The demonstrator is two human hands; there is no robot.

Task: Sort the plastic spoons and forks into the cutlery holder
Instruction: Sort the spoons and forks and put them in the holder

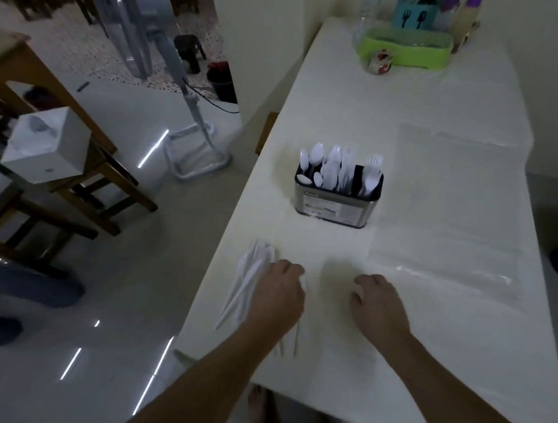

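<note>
A metal cutlery holder (336, 207) stands mid-table with several white plastic spoons (317, 165) in its left part and white forks (372, 171) in its right part. A loose pile of white plastic cutlery (246, 279) lies near the table's left edge. My left hand (277, 297) rests palm down on that pile, its fingers curled over the pieces; a few handles stick out under the wrist. Whether it grips any piece I cannot tell. My right hand (376, 307) lies palm down on the bare tabletop to the right, fingers loosely bent, holding nothing.
A green tray (405, 49) with a teal cutlery box, a water bottle (372, 0) and purple-capped bottles stands at the far end. Clear plastic sheet (443, 216) covers the white table (413, 350). A standing fan (176, 86) and wooden chairs are on the floor at left.
</note>
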